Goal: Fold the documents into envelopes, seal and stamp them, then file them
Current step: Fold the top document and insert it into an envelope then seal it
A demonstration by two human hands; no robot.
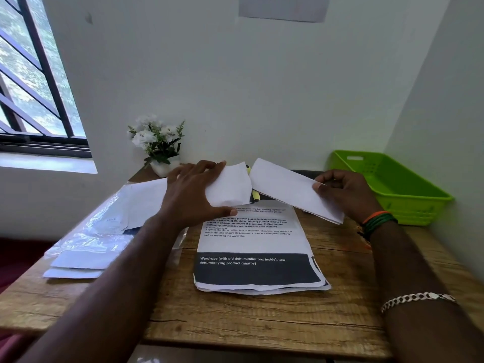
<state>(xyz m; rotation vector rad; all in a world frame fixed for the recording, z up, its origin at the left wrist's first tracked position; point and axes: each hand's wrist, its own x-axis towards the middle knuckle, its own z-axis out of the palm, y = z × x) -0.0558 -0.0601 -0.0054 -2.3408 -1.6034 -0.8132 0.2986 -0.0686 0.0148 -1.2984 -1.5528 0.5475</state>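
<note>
My left hand (195, 189) grips a folded white document (230, 186) just above the far end of a stack of printed documents (254, 247) on the wooden table (235, 318). My right hand (345, 192) pinches one end of a white envelope (290, 188), held tilted, its other end close to the folded document. A pile of white envelopes in clear plastic wrap (104, 231) lies on the table's left side. Behind the papers, partly hidden, lies a yellow and black marker (255, 196).
A green plastic tray (392, 184) stands at the right rear corner by the wall. A small white pot of white flowers (157, 148) sits at the back left. A window (34, 82) is at the left, and a paper notice (284, 6) hangs on the wall.
</note>
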